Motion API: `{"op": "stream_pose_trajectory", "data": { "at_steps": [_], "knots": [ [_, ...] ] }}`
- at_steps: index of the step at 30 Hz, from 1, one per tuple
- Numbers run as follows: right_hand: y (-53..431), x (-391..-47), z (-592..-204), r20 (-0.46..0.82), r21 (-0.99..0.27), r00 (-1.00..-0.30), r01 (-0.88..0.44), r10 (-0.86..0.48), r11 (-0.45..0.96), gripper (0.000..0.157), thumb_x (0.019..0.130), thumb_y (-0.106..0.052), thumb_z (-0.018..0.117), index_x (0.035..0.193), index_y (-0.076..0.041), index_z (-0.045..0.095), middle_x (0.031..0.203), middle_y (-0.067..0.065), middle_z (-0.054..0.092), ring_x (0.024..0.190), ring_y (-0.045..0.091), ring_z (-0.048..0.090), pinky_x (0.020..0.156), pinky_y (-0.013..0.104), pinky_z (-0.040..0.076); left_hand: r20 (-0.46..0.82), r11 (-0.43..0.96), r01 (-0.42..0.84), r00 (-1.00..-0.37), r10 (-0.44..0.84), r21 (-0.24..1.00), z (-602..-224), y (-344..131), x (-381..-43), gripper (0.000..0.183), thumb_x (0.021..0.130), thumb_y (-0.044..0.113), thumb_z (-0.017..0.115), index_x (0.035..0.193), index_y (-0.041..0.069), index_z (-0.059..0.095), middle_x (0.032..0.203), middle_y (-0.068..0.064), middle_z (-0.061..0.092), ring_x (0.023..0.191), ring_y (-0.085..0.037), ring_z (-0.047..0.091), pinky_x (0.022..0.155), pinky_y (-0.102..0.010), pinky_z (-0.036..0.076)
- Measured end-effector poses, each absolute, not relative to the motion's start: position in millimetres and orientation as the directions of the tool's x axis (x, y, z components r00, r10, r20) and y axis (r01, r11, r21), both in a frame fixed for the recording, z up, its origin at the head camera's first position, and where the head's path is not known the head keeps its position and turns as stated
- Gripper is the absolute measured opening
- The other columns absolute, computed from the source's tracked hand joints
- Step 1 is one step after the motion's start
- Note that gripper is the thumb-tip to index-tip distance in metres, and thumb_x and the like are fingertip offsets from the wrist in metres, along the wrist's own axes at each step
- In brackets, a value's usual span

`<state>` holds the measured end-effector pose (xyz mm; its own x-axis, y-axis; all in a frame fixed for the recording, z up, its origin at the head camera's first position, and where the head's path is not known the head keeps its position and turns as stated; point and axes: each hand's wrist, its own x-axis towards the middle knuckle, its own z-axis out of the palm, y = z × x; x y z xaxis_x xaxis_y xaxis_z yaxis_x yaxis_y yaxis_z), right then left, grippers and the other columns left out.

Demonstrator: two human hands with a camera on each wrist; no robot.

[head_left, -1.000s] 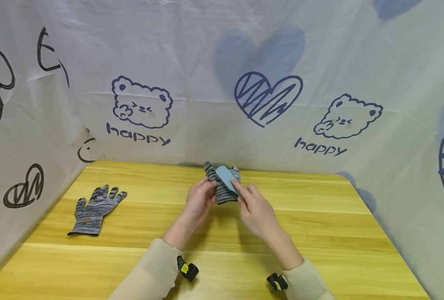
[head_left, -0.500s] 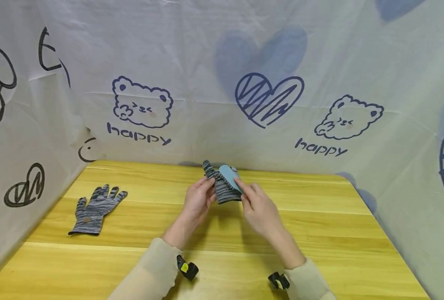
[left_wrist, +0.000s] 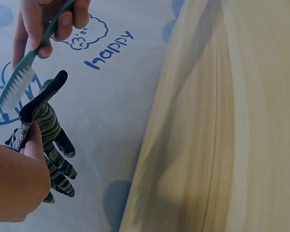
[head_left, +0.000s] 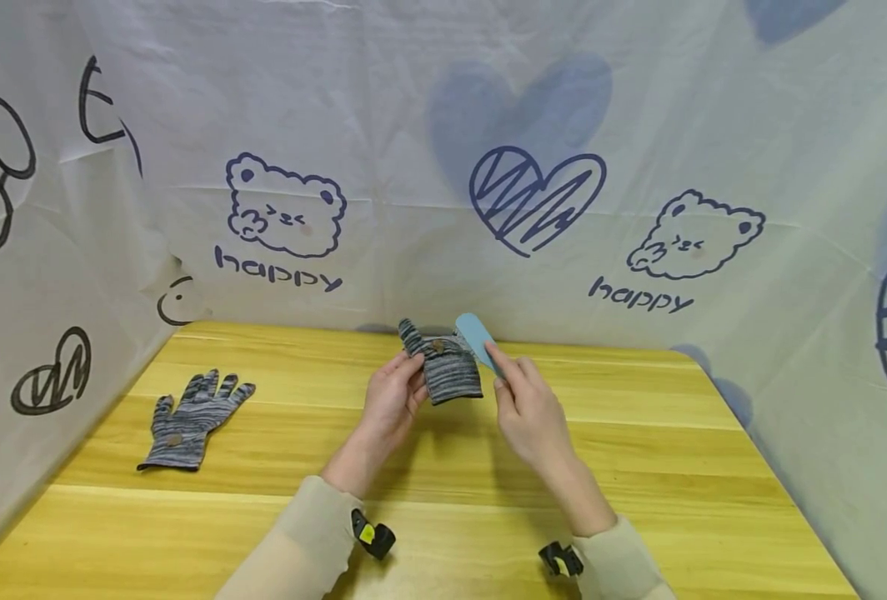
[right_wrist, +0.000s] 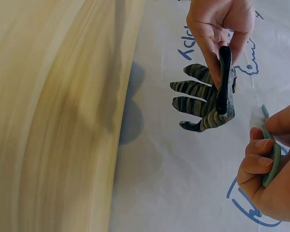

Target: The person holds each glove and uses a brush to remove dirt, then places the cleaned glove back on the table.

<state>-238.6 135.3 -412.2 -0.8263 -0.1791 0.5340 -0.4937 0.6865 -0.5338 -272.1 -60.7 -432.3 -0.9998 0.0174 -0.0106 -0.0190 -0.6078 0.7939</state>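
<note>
My left hand pinches a grey and black striped knit glove by its side and holds it up off the table. A small brown patch shows on the glove's face. In the left wrist view the glove's fingers hang away from the cuff. My right hand grips a blue-green brush by its handle, index finger along the back. White bristles face the glove. Both wrist views show a gap between brush and glove.
A second striped glove with a brown patch lies flat on the left of the wooden table. A white cloth backdrop with drawn bears and hearts stands behind and at both sides.
The brush has moved right and slightly up, off the middle of the glove, uncovering the brown patch. The left hand and its glove have shifted slightly left.
</note>
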Motion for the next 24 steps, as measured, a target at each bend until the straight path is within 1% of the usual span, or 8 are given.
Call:
{"op": "stream_pose_trajectory", "data": {
  "at_steps": [4, 9, 13, 16, 24],
  "knots": [
    [133.9, -237.8, -412.2, 0.558, -0.532, -0.806, -0.531, -0.199, 0.660, 0.050, 0.101, -0.003, 0.057, 0.150, -0.014, 0.058, 0.105, 0.010, 0.061, 0.079, 0.021, 0.053, 0.065, 0.035, 0.047, -0.002, -0.597, -0.017, -1.000, 0.025, 0.802, -433.0, -60.0, -271.6, 0.041, 0.109, 0.004, 0.044, 0.146, -0.013, 0.046, 0.102, -0.006, 0.075, 0.093, -0.012, 0.075, 0.084, -0.025, 0.062],
    [129.8, -235.6, -414.3, 0.550, -0.516, -0.798, -0.557, -0.247, 0.650, 0.050, 0.101, -0.004, 0.058, 0.150, -0.015, 0.058, 0.106, 0.010, 0.061, 0.081, 0.020, 0.054, 0.066, 0.035, 0.049, 0.001, -0.593, -0.022, -0.999, 0.039, 0.805, -433.5, -58.6, -271.0, 0.039, 0.109, 0.004, 0.044, 0.144, -0.013, 0.048, 0.097, -0.004, 0.076, 0.089, -0.011, 0.075, 0.079, -0.023, 0.062],
    [127.3, -234.3, -415.9, 0.526, -0.499, -0.804, -0.556, -0.277, 0.665, 0.049, 0.102, -0.005, 0.058, 0.150, -0.015, 0.058, 0.105, 0.008, 0.060, 0.079, 0.018, 0.053, 0.064, 0.033, 0.048, -0.013, -0.586, -0.036, -0.999, 0.044, 0.809, -433.1, -58.0, -270.3, 0.038, 0.108, 0.003, 0.044, 0.143, -0.012, 0.050, 0.094, -0.001, 0.076, 0.087, -0.010, 0.075, 0.077, -0.022, 0.062],
    [126.6, -233.9, -417.1, 0.505, -0.489, -0.813, -0.547, -0.291, 0.680, 0.049, 0.102, -0.006, 0.057, 0.150, -0.016, 0.058, 0.104, 0.007, 0.059, 0.078, 0.017, 0.051, 0.062, 0.032, 0.047, -0.013, -0.581, -0.039, -0.999, 0.049, 0.813, -433.0, -58.0, -269.9, 0.038, 0.108, 0.003, 0.044, 0.143, -0.012, 0.049, 0.094, -0.001, 0.076, 0.087, -0.009, 0.075, 0.078, -0.022, 0.062],
    [127.5, -235.4, -417.4, 0.483, -0.498, -0.836, -0.506, -0.259, 0.704, 0.049, 0.103, -0.007, 0.056, 0.151, -0.016, 0.057, 0.105, 0.008, 0.060, 0.079, 0.018, 0.053, 0.063, 0.033, 0.048, -0.008, -0.596, -0.033, -0.999, 0.045, 0.803, -431.9, -57.9, -269.6, 0.036, 0.109, 0.004, 0.045, 0.141, -0.013, 0.050, 0.094, -0.001, 0.076, 0.087, -0.010, 0.075, 0.078, -0.023, 0.062]
  ]
}}
